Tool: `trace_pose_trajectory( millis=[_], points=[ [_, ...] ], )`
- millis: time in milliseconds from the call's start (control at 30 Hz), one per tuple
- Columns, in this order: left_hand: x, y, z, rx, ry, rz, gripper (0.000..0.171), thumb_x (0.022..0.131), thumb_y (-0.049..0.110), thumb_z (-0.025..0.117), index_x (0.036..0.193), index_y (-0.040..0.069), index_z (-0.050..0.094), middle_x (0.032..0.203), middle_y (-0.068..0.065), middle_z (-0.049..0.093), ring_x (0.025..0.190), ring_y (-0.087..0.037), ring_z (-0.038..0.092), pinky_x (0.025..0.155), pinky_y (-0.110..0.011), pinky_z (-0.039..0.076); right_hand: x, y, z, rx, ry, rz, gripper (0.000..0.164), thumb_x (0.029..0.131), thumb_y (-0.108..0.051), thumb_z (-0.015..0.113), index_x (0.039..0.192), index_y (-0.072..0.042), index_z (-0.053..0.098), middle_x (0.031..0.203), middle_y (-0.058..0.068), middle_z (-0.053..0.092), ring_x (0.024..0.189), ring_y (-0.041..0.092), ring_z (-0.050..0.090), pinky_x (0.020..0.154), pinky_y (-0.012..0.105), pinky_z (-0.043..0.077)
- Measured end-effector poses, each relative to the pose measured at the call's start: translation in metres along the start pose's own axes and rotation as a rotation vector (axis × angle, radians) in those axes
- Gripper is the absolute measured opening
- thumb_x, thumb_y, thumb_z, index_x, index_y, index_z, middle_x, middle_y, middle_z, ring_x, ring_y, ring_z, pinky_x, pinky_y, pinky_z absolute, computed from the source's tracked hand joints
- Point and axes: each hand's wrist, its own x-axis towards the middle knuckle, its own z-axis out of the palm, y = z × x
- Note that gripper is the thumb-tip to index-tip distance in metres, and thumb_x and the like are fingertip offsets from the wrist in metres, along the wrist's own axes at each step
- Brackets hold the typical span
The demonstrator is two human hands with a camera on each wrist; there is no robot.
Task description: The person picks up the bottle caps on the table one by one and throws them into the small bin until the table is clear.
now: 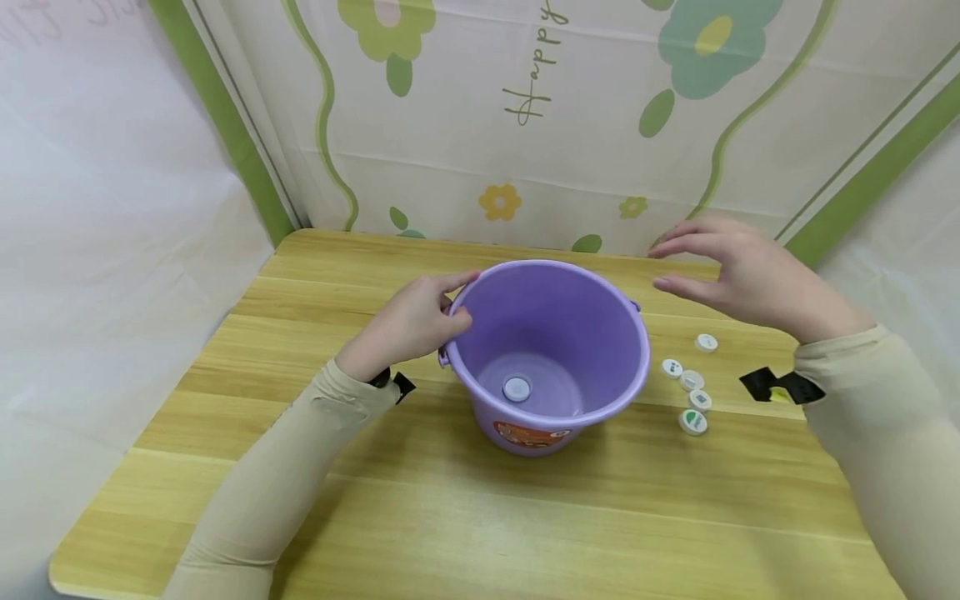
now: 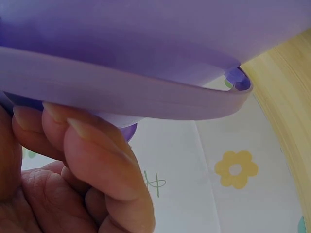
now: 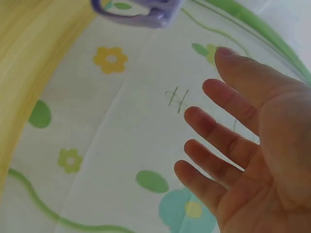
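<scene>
A purple plastic bucket (image 1: 547,333) stands upright on the wooden table, its mouth facing up. My left hand (image 1: 412,325) grips its rim on the left side, thumb over the inside edge. In the left wrist view the curled fingers (image 2: 97,160) lie against the bucket's handle (image 2: 146,99). One small white round cap (image 1: 517,388) lies on the bucket's floor. My right hand (image 1: 750,271) is raised right of the bucket, holding nothing. Its spread, relaxed fingers (image 3: 223,131) show in the right wrist view.
Several small white round caps (image 1: 693,422) lie on the table right of the bucket, some with printed tops. The wooden table (image 1: 450,517) has its far edge against a flower-patterned curtain (image 1: 465,142). White sheeting (image 1: 112,250) hangs at the left.
</scene>
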Motion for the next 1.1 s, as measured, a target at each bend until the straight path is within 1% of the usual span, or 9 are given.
trace_pose_trajectory(
  millis=[100,200,400,500,533,633,767,867,1100],
  points=[
    [0.000,0.000,0.000,0.009,0.002,0.002,0.063,0.088,0.013,0.054,0.149,0.010,0.045,0.053,-0.004,0.052,0.042,-0.019,0.055,0.041,-0.029,0.044,-0.014,0.012,0.003,-0.007,-0.016,0.069,0.034,0.079,-0.013,0.082,0.111,-0.007,0.073,0.113,0.009,0.066,0.107,0.031,0.059,0.087,0.049,0.044],
    [0.000,0.000,0.000,0.006,-0.001,0.003,0.063,0.088,0.013,0.054,0.150,0.009,0.044,0.054,-0.004,0.052,0.042,-0.019,0.055,0.041,-0.028,0.043,-0.028,0.025,0.005,-0.002,-0.046,0.172,0.033,0.083,-0.017,0.080,0.114,-0.009,0.073,0.117,0.014,0.065,0.110,0.037,0.058,0.089,0.054,0.044],
    [0.001,-0.001,0.000,-0.002,-0.004,0.001,0.062,0.088,0.012,0.053,0.150,0.008,0.044,0.052,-0.005,0.052,0.044,-0.026,0.057,0.041,-0.028,0.043,-0.055,0.049,0.013,0.012,-0.175,0.375,0.038,0.093,-0.032,0.069,0.124,-0.010,0.068,0.130,0.024,0.057,0.115,0.048,0.053,0.088,0.063,0.043],
    [0.001,-0.002,0.000,-0.010,-0.009,-0.004,0.063,0.088,0.012,0.053,0.150,0.008,0.044,0.053,-0.005,0.052,0.044,-0.027,0.058,0.041,-0.028,0.043,-0.067,0.062,0.018,0.041,-0.221,0.446,0.042,0.095,-0.037,0.066,0.127,-0.011,0.066,0.134,0.023,0.055,0.113,0.049,0.053,0.088,0.063,0.044],
    [0.001,-0.002,0.000,-0.008,-0.008,-0.004,0.063,0.088,0.012,0.053,0.150,0.008,0.044,0.053,-0.005,0.052,0.044,-0.025,0.057,0.041,-0.028,0.043,-0.071,0.067,0.020,0.058,-0.230,0.464,0.043,0.095,-0.038,0.065,0.128,-0.011,0.065,0.134,0.023,0.055,0.114,0.049,0.053,0.089,0.063,0.044],
    [0.001,-0.002,0.000,-0.006,-0.007,-0.004,0.063,0.088,0.012,0.053,0.150,0.008,0.044,0.053,-0.005,0.052,0.042,-0.021,0.056,0.041,-0.028,0.043,-0.081,0.079,0.028,0.102,-0.234,0.492,0.042,0.095,-0.036,0.066,0.127,-0.009,0.065,0.131,0.020,0.058,0.117,0.043,0.052,0.091,0.060,0.044],
    [0.001,-0.002,0.000,-0.006,-0.006,0.001,0.063,0.088,0.011,0.053,0.150,0.008,0.044,0.053,-0.005,0.052,0.042,-0.019,0.054,0.041,-0.028,0.043,-0.092,0.091,0.040,0.138,-0.222,0.497,0.041,0.095,-0.031,0.066,0.126,-0.004,0.066,0.125,0.021,0.062,0.118,0.039,0.052,0.091,0.060,0.044],
    [0.001,-0.002,0.000,-0.009,-0.008,0.007,0.062,0.088,0.011,0.053,0.150,0.008,0.044,0.052,-0.005,0.052,0.042,-0.019,0.054,0.041,-0.028,0.043,-0.100,0.099,0.048,0.133,-0.228,0.496,0.041,0.095,-0.031,0.066,0.125,-0.001,0.066,0.122,0.023,0.063,0.115,0.041,0.054,0.090,0.061,0.046],
    [0.001,-0.004,0.001,-0.007,-0.007,0.016,0.062,0.088,0.011,0.053,0.149,0.008,0.044,0.052,-0.004,0.052,0.041,-0.019,0.054,0.041,-0.028,0.043,-0.113,0.116,0.065,0.108,-0.293,0.548,0.049,0.096,-0.039,0.064,0.127,-0.001,0.064,0.123,0.027,0.061,0.113,0.045,0.056,0.088,0.061,0.047]
  ],
)
